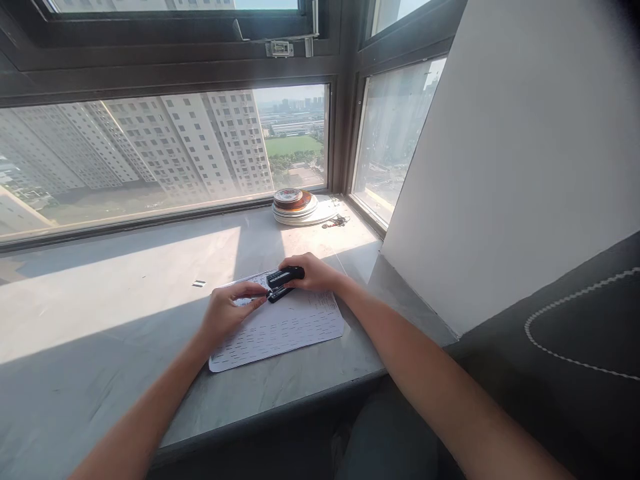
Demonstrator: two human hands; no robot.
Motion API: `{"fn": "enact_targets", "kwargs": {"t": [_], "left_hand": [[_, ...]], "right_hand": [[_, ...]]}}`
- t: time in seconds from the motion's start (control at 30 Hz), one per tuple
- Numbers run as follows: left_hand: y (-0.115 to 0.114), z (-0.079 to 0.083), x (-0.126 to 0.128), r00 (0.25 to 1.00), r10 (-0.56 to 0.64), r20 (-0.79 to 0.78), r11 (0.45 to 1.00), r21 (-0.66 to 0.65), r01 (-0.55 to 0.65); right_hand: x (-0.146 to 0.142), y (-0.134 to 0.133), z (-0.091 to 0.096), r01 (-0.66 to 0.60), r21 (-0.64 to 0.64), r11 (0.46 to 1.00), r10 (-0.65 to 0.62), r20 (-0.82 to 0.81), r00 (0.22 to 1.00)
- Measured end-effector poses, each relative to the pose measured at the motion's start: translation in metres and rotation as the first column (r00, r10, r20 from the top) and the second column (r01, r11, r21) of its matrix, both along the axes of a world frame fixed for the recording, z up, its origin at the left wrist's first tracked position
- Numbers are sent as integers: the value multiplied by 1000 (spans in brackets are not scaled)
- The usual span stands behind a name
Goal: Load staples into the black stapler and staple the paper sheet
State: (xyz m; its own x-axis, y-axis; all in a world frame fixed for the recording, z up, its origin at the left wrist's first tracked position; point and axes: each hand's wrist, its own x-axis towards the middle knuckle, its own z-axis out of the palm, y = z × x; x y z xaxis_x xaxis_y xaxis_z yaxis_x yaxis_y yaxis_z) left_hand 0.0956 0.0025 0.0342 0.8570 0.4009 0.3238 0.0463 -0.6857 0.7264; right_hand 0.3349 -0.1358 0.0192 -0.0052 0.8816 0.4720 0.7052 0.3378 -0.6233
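A black stapler [280, 293] is held over printed sheets of paper [280, 340] on the windowsill. Its upper arm is lifted away from the base, and a metal part shows between them. My right hand [313, 272] is wrapped around the stapler's back end. From the left, my left hand [230, 308] reaches in with thumb and index finger pinched at the stapler's front tip. Whether a small piece sits between those fingertips is too fine to make out. A small strip that looks like staples [199, 283] lies on the sill to the left.
A stack of plates [295, 207] stands near the window corner, with a small dark stringed item [336, 222] beside it. The marble sill [100, 333] ends at a front edge close to my body. A white wall [500, 167] rises at the right.
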Motion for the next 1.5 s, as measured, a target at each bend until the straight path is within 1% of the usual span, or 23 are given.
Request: {"fn": "enact_targets", "kwargs": {"t": [0.17, 0.37, 0.47, 0.57, 0.63, 0.73, 0.8, 0.9, 1.07, 1.13, 1.2, 1.33, 1.43, 1.5], "left_hand": [[0, -1, -1, 999, 34, -27, 998, -58, -35], [-1, -2, 0, 998, 39, -48, 992, -119, -45], [-1, -1, 0, 996, 41, -75, 995, -88, -47], [2, 0, -2, 994, 36, -106, 999, 7, -35], [7, 0, -4, 993, 0, -114, 996, 83, 10], [18, -2, -8, 986, -124, -113, 973, 182, 144], [25, -3, -12, 974, -199, -111, 951, 216, 219], [32, -4, -16, 959, -254, -126, 936, 217, 276], [35, -1, -21, 931, -315, -186, 924, 162, 345], [34, -1, -19, 941, -280, -189, 935, 167, 312], [33, -3, -16, 960, -227, -162, 956, 153, 252], [26, -4, -11, 977, -181, -110, 980, 59, 188], [21, -3, -9, 988, -116, -98, 989, 80, 124], [19, -2, -9, 991, -104, -83, 987, 115, 113]], "right_hand": [[0, -1, 2, -2, -6, 1000, 2, -9, 1000], [-1, -1, 1, 3, -6, 1000, -3, 1, 1000], [-1, -1, 2, 6, 0, 1000, -6, 10, 1000], [-1, -1, 3, 5, 1, 1000, -5, 18, 1000], [-1, -1, 3, 3, 2, 1000, -3, 17, 1000], [0, -1, 2, -1, 13, 1000, 1, 7, 1000], [0, -1, 0, -2, 25, 1000, 2, -1, 1000], [0, -1, -1, 4, 26, 1000, -4, -3, 1000], [1, -2, 1, 10, 3, 1000, -10, -22, 1000], [-1, -3, 2, 10, 13, 1000, -9, -43, 999], [-4, -3, 4, -9, 35, 999, 11, -57, 998], [-18, -2, 8, -84, 49, 995, 85, -28, 996], [-31, 0, 8, -89, 53, 995, 91, -30, 995], [-38, 2, 8, -103, 67, 992, 105, -22, 994]]}}
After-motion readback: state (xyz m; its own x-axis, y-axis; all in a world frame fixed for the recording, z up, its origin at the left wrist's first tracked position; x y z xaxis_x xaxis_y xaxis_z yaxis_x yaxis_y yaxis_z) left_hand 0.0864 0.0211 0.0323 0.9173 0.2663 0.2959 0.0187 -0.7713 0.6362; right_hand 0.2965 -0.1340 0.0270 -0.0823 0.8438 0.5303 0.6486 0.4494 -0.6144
